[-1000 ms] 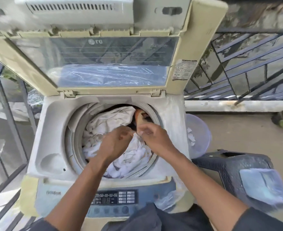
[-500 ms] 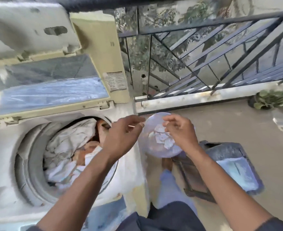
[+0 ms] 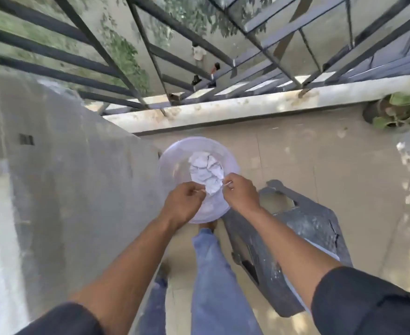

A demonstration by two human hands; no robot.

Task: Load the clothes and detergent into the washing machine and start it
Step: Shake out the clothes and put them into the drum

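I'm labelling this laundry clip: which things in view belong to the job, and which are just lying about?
Job:
- crumpled white cloth
- translucent round plastic tub holding it
- grey side of the washing machine
- left hand and right hand, each pinching something small and white

Lying about:
- dark plastic stool
- potted plant
- black metal railing

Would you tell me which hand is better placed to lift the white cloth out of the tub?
Right, I think. The right hand hovers at the edge of the white cloth in the clear tub. The left hand sits slightly nearer the rim. Both pinch something small and white.
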